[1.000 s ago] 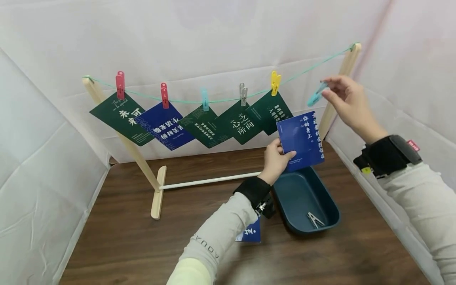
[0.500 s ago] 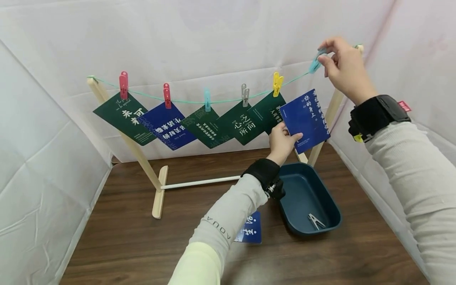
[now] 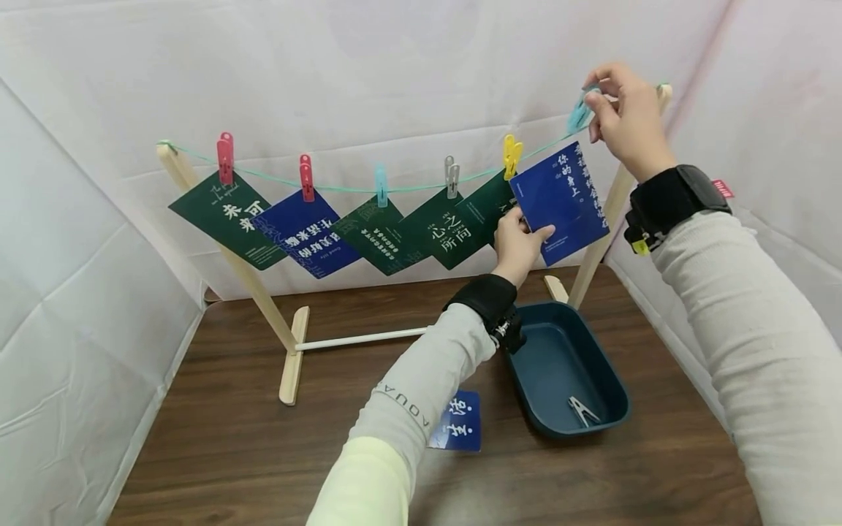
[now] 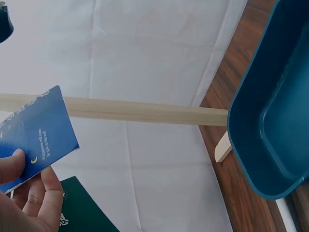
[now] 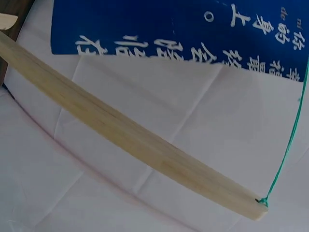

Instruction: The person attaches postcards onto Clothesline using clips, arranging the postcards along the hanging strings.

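Observation:
My left hand (image 3: 516, 245) pinches a blue card (image 3: 559, 201) with white writing by its lower left edge, thumb in front. The card's top corner reaches up close to the green string (image 3: 552, 145). Above that corner, my right hand (image 3: 625, 117) pinches a light blue clothespin (image 3: 579, 115) between thumb and fingertips, its tip right at the string. In the left wrist view, the thumb (image 4: 12, 166) lies on the card's face. The right wrist view shows the card's printed edge beside the string; the right hand is out of that view.
Green and blue cards hang from the string on red, light blue, grey and yellow clothespins (image 3: 511, 156). Wooden posts (image 3: 595, 252) carry the string. A dark blue bin (image 3: 559, 365) holds a grey clothespin (image 3: 583, 411). Another blue card (image 3: 463, 422) lies on the table, partly behind the left sleeve.
The right hand has moved the light blue clothespin up and left to the string. The left hand has raised the blue card toward the string, away from above the bin.

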Tool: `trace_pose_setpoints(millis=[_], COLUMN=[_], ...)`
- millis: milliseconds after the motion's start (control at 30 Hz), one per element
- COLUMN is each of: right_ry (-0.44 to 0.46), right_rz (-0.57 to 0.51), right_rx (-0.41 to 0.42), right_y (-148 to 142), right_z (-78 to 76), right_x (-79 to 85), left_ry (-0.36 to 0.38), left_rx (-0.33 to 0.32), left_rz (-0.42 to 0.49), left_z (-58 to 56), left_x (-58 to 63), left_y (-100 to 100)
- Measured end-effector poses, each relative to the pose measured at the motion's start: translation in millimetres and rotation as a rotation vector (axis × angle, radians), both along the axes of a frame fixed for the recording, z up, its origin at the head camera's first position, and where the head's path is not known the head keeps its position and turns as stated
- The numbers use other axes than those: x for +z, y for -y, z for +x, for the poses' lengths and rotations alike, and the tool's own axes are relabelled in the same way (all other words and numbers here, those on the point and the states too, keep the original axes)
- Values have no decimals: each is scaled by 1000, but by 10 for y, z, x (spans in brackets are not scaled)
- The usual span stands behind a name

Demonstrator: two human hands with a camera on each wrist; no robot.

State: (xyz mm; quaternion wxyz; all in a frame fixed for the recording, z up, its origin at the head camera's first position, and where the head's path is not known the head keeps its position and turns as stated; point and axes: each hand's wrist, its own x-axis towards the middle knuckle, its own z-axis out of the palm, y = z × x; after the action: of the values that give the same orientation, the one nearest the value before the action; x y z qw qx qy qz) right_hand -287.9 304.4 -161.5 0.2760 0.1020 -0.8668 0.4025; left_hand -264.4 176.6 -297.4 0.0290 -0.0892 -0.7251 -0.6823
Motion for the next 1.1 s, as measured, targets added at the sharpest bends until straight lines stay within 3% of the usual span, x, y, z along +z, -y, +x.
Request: trace_pose_setpoints(millis=[167, 300, 400, 700, 833, 967, 1100], right_ry=[93, 91, 88, 211, 247, 268, 281], right_rz=[-52, -112, -98, -111, -40, 78, 91], right_rx=[37, 66, 80, 108, 78, 25, 34], right_y=[-68, -109, -137, -252, -251, -218, -189], right_z=[0, 25, 42, 72, 68, 61, 61], right_x=[60, 67, 64, 12, -2, -4, -7], left_ry=[14, 10, 7, 61, 41, -8, -14], left_rx=[-7, -2, 10, -39, -9, 63, 104], left_rz=[-29, -84, -108, -7, -42, -111, -141], left_z=[-4, -6, -16, -1, -10, -46, -72], left_x=[53, 71, 73, 130, 136, 90, -5], left_y=[-9, -27, -45, -100, -112, -90, -30])
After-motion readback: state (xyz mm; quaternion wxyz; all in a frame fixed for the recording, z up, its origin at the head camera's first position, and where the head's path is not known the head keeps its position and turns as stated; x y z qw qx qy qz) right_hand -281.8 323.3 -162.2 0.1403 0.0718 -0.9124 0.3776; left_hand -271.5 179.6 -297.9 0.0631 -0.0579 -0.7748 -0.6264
